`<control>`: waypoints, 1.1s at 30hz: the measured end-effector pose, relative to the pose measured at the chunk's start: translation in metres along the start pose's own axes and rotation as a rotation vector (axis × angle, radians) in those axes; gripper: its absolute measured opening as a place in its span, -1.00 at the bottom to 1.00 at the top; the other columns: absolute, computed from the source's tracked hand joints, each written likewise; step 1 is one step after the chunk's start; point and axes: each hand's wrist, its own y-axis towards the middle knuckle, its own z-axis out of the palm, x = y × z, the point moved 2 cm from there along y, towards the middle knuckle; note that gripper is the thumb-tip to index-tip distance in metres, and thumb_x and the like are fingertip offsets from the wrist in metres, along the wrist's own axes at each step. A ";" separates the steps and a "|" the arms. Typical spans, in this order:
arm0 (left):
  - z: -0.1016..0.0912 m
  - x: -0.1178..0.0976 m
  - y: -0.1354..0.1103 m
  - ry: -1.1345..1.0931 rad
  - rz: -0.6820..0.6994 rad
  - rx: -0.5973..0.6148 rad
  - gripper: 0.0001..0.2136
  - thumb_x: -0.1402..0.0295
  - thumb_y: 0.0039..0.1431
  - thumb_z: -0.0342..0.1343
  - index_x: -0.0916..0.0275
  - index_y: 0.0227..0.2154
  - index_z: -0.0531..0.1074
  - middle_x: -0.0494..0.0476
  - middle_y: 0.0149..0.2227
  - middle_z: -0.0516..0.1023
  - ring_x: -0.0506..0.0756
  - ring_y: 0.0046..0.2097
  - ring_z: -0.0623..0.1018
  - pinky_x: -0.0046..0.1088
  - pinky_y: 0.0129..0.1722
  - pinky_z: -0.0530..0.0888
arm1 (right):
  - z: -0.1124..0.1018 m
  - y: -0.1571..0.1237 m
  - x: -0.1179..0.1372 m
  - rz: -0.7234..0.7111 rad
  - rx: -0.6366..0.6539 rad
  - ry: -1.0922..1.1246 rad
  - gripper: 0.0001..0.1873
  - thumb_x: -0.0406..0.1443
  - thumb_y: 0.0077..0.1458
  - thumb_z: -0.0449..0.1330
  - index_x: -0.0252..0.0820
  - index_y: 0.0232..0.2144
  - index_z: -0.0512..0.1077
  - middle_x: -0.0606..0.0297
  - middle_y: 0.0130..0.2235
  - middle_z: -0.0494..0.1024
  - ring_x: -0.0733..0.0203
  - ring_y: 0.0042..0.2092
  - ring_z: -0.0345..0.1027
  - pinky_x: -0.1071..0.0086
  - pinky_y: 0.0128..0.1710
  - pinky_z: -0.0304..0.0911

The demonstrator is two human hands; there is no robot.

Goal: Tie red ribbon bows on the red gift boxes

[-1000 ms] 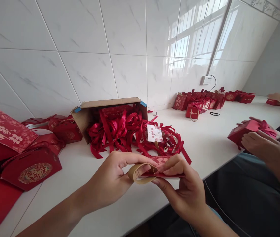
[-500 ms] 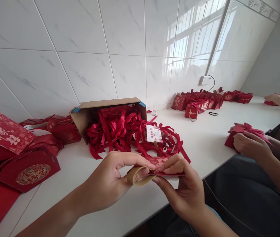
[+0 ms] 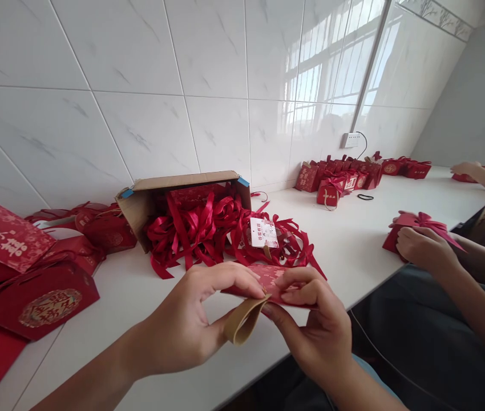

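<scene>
My left hand [image 3: 191, 325] and my right hand [image 3: 311, 331] both pinch a flat red gift box [image 3: 263, 279] just above the front edge of the white counter [image 3: 354, 245]. A tan strap handle [image 3: 242, 322] loops down from the box between my thumbs. My left thumb and forefinger grip the box's left end; my right fingers press on its top right.
A cardboard box [image 3: 152, 197] lies on its side, spilling red ribbons [image 3: 217, 228]. Folded red gift boxes [image 3: 41, 297] lie at the left; more stand by the far wall [image 3: 345, 174]. Another person's hand [image 3: 422, 248] holds a ribboned red box [image 3: 409, 225] at the right.
The tan handle has swung down from level to hanging below the red box. The other person's hands and box moved left and down onto the counter edge.
</scene>
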 end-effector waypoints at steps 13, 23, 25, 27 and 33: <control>0.002 0.010 0.001 0.019 0.137 0.004 -0.78 0.57 0.13 0.13 0.14 -0.21 0.48 0.03 -0.15 0.55 0.05 -0.03 0.50 -0.41 0.05 0.43 | 0.000 0.005 0.004 -0.112 0.043 -0.037 -0.74 -0.51 -0.03 0.28 -0.16 -0.46 0.26 0.29 -0.36 0.53 0.23 -0.36 0.40 0.32 -0.36 0.29; 0.004 0.006 -0.001 0.024 0.209 -0.070 -0.71 0.64 0.08 0.13 0.13 -0.20 0.46 0.04 -0.18 0.54 0.04 -0.12 0.54 -0.49 -0.08 0.49 | 0.000 0.003 0.002 -0.084 0.013 -0.025 -0.76 -0.49 -0.01 0.27 -0.17 -0.45 0.26 0.33 -0.45 0.43 0.29 -0.43 0.30 0.37 -0.42 0.22; 0.006 0.006 0.000 0.028 0.208 -0.109 -0.62 0.64 0.07 0.14 0.10 -0.09 0.41 0.02 -0.21 0.54 0.02 -0.15 0.54 -0.53 -0.10 0.49 | 0.000 0.002 0.002 -0.065 0.004 -0.014 -0.75 -0.49 -0.01 0.27 -0.16 -0.44 0.25 0.34 -0.45 0.43 0.29 -0.42 0.30 0.37 -0.42 0.23; 0.009 0.007 0.000 0.015 0.204 -0.151 -0.54 0.64 0.07 0.13 0.06 0.00 0.33 -0.01 -0.24 0.55 0.01 -0.17 0.55 -0.53 -0.09 0.49 | 0.000 0.001 0.001 -0.045 -0.002 -0.006 -0.75 -0.48 -0.01 0.27 -0.16 -0.45 0.24 0.35 -0.45 0.42 0.30 -0.42 0.30 0.37 -0.42 0.24; 0.020 0.013 0.001 0.018 0.172 -0.196 -0.56 0.60 0.12 0.11 0.02 0.02 0.30 -0.01 -0.12 0.54 0.01 -0.07 0.54 -0.58 -0.05 0.49 | -0.002 0.001 -0.006 0.158 -0.084 0.065 -0.74 -0.44 -0.03 0.30 -0.12 -0.45 0.25 0.37 -0.39 0.45 0.30 -0.37 0.38 0.42 -0.40 0.31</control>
